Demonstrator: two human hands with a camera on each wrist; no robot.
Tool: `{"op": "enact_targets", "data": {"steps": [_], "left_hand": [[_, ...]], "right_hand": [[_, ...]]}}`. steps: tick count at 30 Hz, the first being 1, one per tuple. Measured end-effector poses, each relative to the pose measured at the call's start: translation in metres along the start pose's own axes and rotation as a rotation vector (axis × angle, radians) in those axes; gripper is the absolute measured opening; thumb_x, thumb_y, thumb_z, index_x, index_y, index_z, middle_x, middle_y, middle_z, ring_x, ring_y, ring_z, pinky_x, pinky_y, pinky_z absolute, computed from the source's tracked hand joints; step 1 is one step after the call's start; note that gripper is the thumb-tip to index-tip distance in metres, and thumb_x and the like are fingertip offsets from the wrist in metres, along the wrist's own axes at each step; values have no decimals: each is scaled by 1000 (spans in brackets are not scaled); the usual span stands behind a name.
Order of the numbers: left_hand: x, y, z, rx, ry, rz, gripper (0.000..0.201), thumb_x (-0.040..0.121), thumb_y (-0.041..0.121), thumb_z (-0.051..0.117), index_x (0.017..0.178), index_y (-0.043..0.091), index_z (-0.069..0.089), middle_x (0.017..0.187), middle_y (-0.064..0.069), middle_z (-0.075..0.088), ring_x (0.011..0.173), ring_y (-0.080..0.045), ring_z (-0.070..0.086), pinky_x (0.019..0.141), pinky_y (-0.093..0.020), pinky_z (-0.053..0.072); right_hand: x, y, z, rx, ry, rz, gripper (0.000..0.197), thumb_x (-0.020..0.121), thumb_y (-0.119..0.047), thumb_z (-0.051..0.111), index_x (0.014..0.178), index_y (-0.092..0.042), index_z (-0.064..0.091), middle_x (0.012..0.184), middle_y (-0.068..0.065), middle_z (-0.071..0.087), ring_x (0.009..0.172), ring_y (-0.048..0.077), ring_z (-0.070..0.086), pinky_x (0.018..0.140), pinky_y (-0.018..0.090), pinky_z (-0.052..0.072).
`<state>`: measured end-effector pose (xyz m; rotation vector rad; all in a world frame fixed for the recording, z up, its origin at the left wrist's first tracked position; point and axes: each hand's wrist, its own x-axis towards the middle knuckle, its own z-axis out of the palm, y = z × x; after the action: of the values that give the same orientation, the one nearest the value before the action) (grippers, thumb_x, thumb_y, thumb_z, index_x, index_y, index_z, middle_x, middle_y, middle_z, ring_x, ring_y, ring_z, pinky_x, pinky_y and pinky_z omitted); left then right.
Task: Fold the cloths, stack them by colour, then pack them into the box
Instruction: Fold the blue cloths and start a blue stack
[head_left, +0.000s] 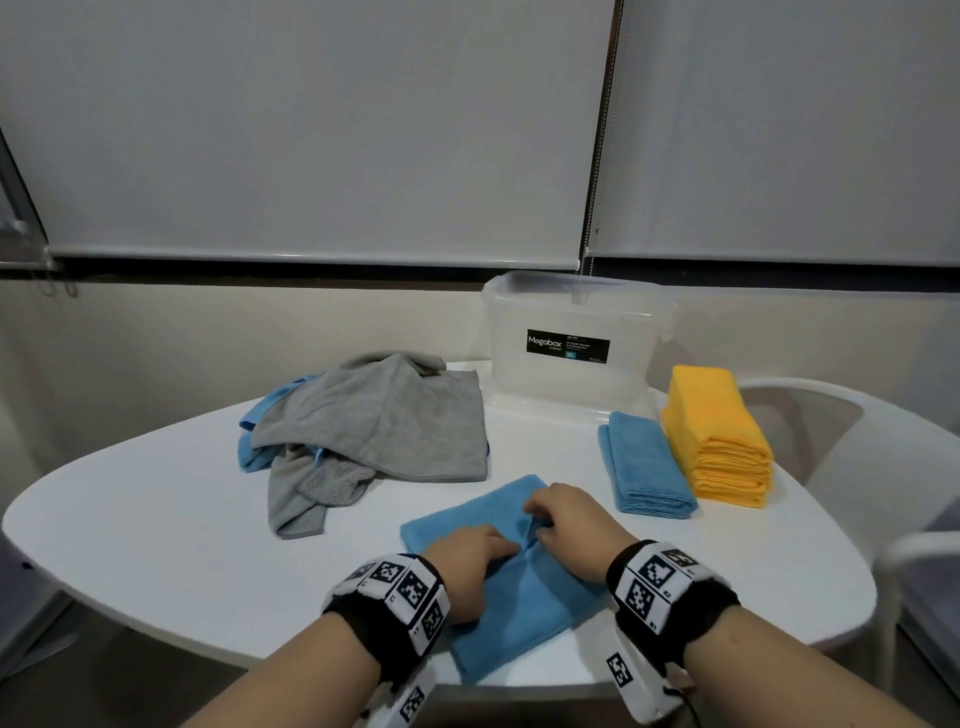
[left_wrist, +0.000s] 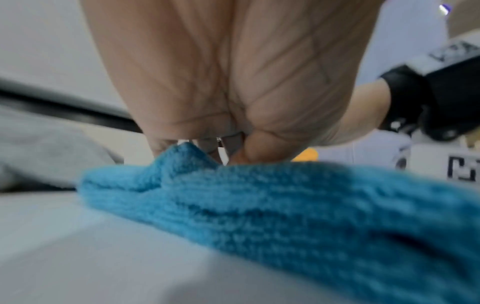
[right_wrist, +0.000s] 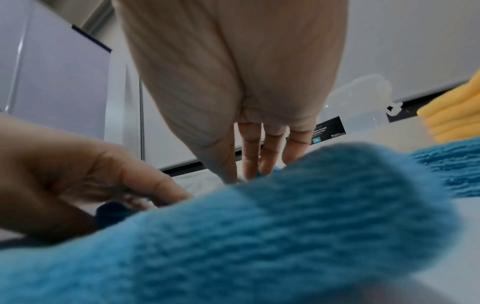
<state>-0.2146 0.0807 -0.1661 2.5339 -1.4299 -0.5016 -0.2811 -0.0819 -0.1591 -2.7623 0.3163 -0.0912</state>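
Two hands are showing, the left hand (head_left: 470, 564) and the right hand (head_left: 569, 527), and one clear box (head_left: 571, 353) is sitting at the back; one blue cloth (head_left: 524, 597) is lying flat, one folded blue cloth (head_left: 644, 467) beside one yellow stack (head_left: 717, 436), its cloths too tight to count, plus one grey-and-blue heap (head_left: 374, 426), number unclear

Both forearms are showing bare, with no sleeves. Each wrist is wearing a black band (head_left: 395, 605) carrying white blocks printed with black square-pattern markers. The right wrist band (head_left: 670, 587) is trailing a white tagged strap and a thin black cord below it.
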Motion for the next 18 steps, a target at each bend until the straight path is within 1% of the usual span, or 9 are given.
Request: {"op": "enact_targets", "data": {"steps": [2,4,7,8,10,12,13,16,18], "left_hand": [[0,-4,-3,98,18,32,70,78,3,55,141,30,42,139,4,47,128,-21,44,108,-35,37],[0,-12,-5,154,56,21,69,81,6,53,144,28,35,146,4,42,133,-21,42,110,-34,34],[-3,-21,-6,223,60,-86,79,87,5,49,153,20,9,160,0,14,144,-19,24,118,-35,21],[-4,-23,-6,237,56,-117,81,88,4,49,154,18,5,161,-2,9,145,-20,20,119,-35,18],[-5,-21,-7,258,46,-153,78,88,5,49,153,14,7,160,-6,8,145,-22,19,119,-35,15],[-4,-17,-7,267,28,-148,71,88,6,49,151,11,16,159,-8,13,145,-22,20,119,-37,17],[-4,-16,-6,265,16,-141,67,89,6,48,150,10,20,158,-9,16,144,-22,21,118,-39,19],[-2,-14,-4,256,-43,-151,61,91,6,44,148,7,22,156,-11,19,143,-23,23,116,-39,23],[-2,-17,-1,260,-100,-170,67,93,5,44,151,5,10,159,-11,8,147,-23,12,119,-35,17]], "right_hand": [[1,7,2,-115,-1,-33,37,89,-6,44,115,-24,63,122,0,54,115,22,46,98,35,38],[0,11,6,-160,-15,-75,46,87,-3,41,117,-30,63,127,-5,51,118,21,42,98,33,35],[-2,8,4,-205,121,-137,44,87,-4,44,124,-24,58,133,-2,45,125,23,38,99,34,31],[-2,5,1,-226,183,-153,42,87,-5,46,124,-22,57,134,0,44,126,24,38,99,34,30],[-1,-2,-4,-237,219,-190,46,88,-8,49,132,-18,51,143,4,38,133,25,33,105,35,27],[1,-7,-5,-239,116,-216,51,91,-9,47,142,-16,42,152,5,28,141,24,23,113,35,21],[3,-9,-4,-246,18,-222,49,92,-9,45,141,-14,42,152,5,30,141,24,24,114,35,22],[5,-11,4,-296,-298,-174,31,93,-5,39,122,-7,52,130,11,49,122,30,46,97,33,36],[3,-9,6,-374,-430,-114,32,94,-3,39,125,-5,46,130,13,47,119,31,48,92,33,37]]}}
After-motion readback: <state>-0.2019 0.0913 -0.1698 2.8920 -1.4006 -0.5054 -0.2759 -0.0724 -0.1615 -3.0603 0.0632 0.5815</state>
